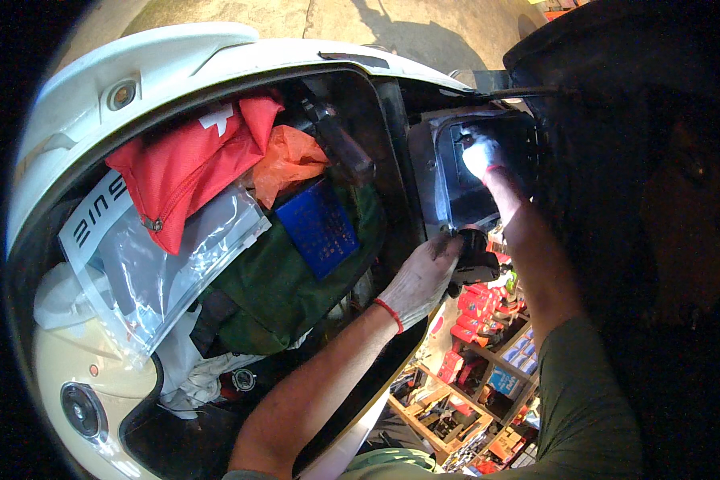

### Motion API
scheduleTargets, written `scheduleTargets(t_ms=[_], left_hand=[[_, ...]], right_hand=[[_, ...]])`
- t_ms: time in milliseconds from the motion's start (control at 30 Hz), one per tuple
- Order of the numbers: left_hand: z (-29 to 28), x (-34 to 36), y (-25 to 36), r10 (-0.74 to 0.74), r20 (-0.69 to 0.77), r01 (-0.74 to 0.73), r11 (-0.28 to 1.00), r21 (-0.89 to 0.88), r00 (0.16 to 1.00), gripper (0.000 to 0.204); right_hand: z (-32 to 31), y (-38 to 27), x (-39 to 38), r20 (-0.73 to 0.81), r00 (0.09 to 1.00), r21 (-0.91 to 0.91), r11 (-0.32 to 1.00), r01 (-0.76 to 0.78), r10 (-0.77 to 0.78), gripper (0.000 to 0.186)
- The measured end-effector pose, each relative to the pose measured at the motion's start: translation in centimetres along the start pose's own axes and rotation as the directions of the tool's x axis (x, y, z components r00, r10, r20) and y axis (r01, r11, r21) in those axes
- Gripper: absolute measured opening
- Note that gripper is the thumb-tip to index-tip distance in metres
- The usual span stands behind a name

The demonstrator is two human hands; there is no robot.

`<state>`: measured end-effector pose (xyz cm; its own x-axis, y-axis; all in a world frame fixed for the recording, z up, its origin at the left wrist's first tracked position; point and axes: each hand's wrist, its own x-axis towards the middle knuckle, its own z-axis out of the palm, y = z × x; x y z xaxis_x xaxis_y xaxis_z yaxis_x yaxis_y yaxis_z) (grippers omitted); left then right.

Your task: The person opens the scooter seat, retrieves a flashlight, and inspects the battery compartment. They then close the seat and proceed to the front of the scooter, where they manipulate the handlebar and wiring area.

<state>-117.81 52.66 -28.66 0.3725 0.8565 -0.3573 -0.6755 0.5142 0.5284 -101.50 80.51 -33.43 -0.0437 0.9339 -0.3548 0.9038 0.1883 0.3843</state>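
Note:
My left hand (426,276), in a white knitted glove with a red cuff and dark smudges, grips a black torch-like object (474,258) with a rounded end. It is held at the near edge of a dark rectangular compartment (450,180). Inside that compartment is my right hand (482,156), also gloved and brightly lit. Its fingers look closed by a small dark part on the far side; glare hides what they hold, if anything.
Left of my hands, the white scooter's (240,54) open storage bay holds a red zip pouch (200,164), a clear plastic bag (172,256), a dark green bag (252,300), an orange bag (290,160) and a blue booklet (318,228). Wooden trays (448,408) with tools lie below. A dark raised seat-like shape (640,104) stands right.

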Motion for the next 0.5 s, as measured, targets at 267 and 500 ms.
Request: scheduleTargets(t_ms=[267, 500], left_hand=[[0.3, 0.5, -1.2, 0.051, 0.008, -0.051, 0.998, -0.042, 0.999, 0.047], [0.1, 0.0, -0.4, 0.014, -0.018, -0.015, 0.999, -0.048, 1.000, 0.041]], right_hand=[[-1.3, -0.8, 0.0, 0.099, 0.993, -0.106, 0.991, 0.079, -0.068, 0.046], [-1.4, -2.1, -0.4, 0.154, 0.985, -0.265, 0.958, 0.111, -0.072, 0.039]])
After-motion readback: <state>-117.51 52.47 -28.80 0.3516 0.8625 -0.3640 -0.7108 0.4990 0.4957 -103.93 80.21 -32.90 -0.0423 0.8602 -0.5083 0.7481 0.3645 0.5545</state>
